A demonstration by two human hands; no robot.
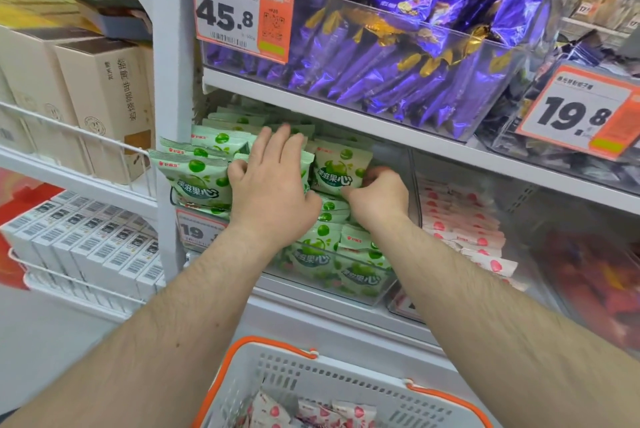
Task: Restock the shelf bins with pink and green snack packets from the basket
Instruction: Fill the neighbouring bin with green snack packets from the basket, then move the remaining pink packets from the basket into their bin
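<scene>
Two hands in clear plastic shelf bin (367,292): left hand (273,185) flat, steadying glossy green snack packets (197,178); right hand (379,197) pinching one packet upright. Pink packets (322,412) wait in white-and-orange basket (346,382).

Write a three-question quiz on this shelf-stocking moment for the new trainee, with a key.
1. True or false: both hands are in the bin of green packets.
2. Multiple choice: the packets visible in the basket are A) purple, B) pink and white, C) green.
3. Fill in: the large price tag on the bin of purple packets reads ____.

Key
1. True. The left hand lies with fingers straight on the green packets; the right hand has its fingers curled round one.
2. B. The pink packets lie at the basket's bottom.
3. 45.8
</scene>
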